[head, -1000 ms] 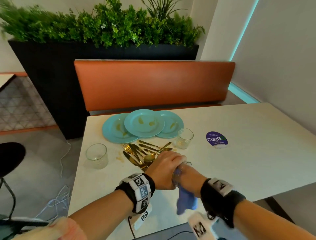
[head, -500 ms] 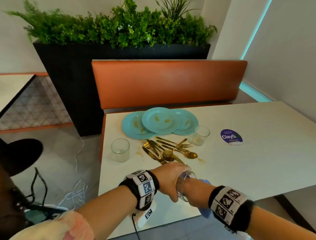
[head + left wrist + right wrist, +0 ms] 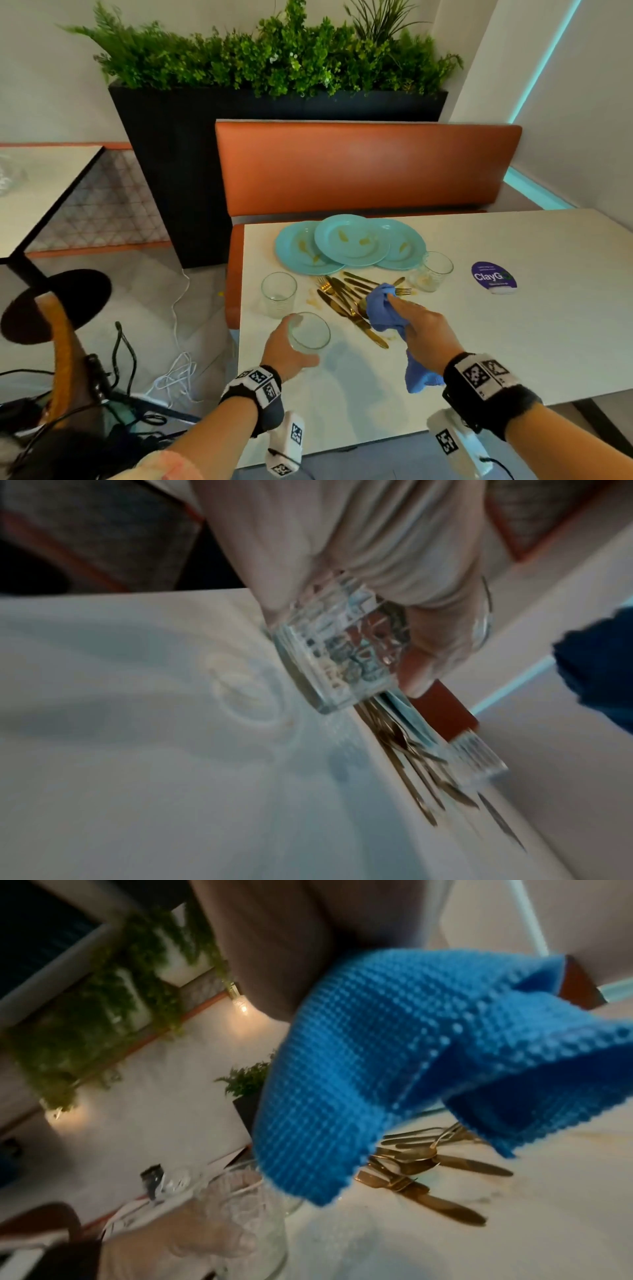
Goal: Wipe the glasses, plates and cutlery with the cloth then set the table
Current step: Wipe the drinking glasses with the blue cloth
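Two hands work above the pale rectangular table (image 3: 445,342): the left hand (image 3: 286,354) curls round a clear ribbed tumbler (image 3: 309,332), the right hand (image 3: 423,330) pinches a blue waffle-weave cloth (image 3: 385,311) over the gold cutlery pile (image 3: 346,298). Ideally the tumbler lands upright, clear of that pile. Beyond the pile lie three stained turquoise plates (image 3: 351,241); an orange bench (image 3: 366,164) backs the table.

free: bare table (image 3: 513,342) right of the cutlery pile (image 3: 346,301), open to the near edge | blocked: plates (image 3: 349,240) touching behind the pile, a glass (image 3: 278,294) just left of it, another glass (image 3: 432,270) just right, purple sticker (image 3: 493,277) farther right | back: orange bench (image 3: 366,164) behind the pile
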A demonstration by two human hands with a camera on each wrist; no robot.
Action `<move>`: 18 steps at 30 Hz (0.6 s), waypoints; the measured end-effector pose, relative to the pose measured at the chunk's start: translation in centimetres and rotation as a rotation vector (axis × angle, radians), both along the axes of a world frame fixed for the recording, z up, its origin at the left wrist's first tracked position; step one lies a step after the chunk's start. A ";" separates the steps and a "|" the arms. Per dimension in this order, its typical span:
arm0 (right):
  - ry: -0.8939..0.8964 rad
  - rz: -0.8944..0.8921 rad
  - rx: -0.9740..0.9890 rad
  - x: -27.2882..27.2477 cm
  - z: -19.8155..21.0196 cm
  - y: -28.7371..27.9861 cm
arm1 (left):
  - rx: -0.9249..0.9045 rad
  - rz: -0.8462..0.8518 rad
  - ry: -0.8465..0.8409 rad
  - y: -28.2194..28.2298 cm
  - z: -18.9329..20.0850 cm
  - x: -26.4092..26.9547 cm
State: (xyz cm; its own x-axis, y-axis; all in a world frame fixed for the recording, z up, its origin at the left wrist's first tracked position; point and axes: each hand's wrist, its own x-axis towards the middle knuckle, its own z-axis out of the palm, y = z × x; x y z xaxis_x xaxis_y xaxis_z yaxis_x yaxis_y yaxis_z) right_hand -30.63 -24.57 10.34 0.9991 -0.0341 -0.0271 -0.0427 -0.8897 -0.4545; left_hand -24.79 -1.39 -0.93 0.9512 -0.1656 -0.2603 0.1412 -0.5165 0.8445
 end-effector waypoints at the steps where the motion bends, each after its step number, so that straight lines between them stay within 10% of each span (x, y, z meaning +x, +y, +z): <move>1: -0.007 -0.011 0.020 0.1 0.0 0.5 | -0.003 0.074 -0.016 0.1 -0.5 0.2; 14: 0.127 -0.104 0.096 1.3 -2.5 2.5 | -0.079 0.389 0.055 1.0 -3.5 2.2; 18: 0.168 -0.166 0.115 1.4 -2.8 1.9 | 0.156 0.464 0.244 0.2 -2.4 0.7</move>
State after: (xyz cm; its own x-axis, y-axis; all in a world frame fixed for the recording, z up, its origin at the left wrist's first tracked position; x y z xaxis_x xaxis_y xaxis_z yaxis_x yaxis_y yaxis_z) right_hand -29.26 -22.72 7.57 0.9612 -0.1842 -0.2052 -0.2671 -0.8072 -0.5263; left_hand -24.04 -1.20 -3.29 0.8241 0.3152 -0.4706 0.5664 -0.4696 0.6773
